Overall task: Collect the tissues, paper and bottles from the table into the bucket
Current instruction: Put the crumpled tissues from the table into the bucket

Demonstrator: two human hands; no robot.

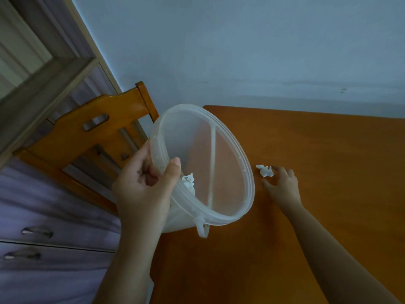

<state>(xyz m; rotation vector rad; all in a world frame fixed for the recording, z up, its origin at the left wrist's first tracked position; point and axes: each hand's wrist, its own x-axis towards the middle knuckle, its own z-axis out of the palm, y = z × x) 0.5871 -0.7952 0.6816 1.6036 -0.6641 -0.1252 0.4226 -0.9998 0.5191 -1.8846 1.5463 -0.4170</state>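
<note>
My left hand [144,185] grips the rim of a translucent white plastic bucket [247,172], held tilted above the left edge of the orange wooden table [317,150]. Its mouth faces me and its handle hangs across the opening. One crumpled white tissue [189,182] lies inside the bucket near my thumb. A second crumpled tissue [265,170] rests on the table just right of the bucket. My right hand [282,185] lies flat on the table with fingers spread, fingertips touching that tissue. No bottles or paper sheets are in view.
A wooden chair [92,132] stands left of the table, against a window frame. Purple drawers [43,238] with handles fill the lower left. A pale blue wall [263,51] runs behind the table's far edge.
</note>
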